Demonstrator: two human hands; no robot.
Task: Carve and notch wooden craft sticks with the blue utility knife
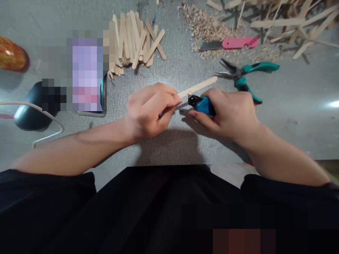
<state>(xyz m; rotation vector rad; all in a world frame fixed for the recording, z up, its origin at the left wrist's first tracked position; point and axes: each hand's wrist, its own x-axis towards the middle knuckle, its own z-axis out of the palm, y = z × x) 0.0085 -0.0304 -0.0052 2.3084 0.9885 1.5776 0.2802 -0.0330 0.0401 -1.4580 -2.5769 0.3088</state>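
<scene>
Between the thumb and fingers of my left hand (pixel 152 109) is one end of a flat wooden craft stick (pixel 198 86); the rest of it points away to the right, rounded tip outward. My right hand (pixel 230 111) is wrapped round a blue utility knife (pixel 203 104). The knife's black head and short blade are at the stick's near edge, about midway along it, seemingly touching. Just beyond the stick's free end lie needle-nose pliers (pixel 242 74) with teal handles, jaws apart. My palm hides part of the knife's body.
A pile of craft sticks (pixel 132 38) lies at the back. Behind the pliers, a pink-handled knife (pixel 239 43) rests by wood shavings (pixel 209 26). Crossed sticks (pixel 299 26) fill the far right. A phone (pixel 91 113), a dark computer mouse (pixel 33 109) and a white cable (pixel 50 114) are left.
</scene>
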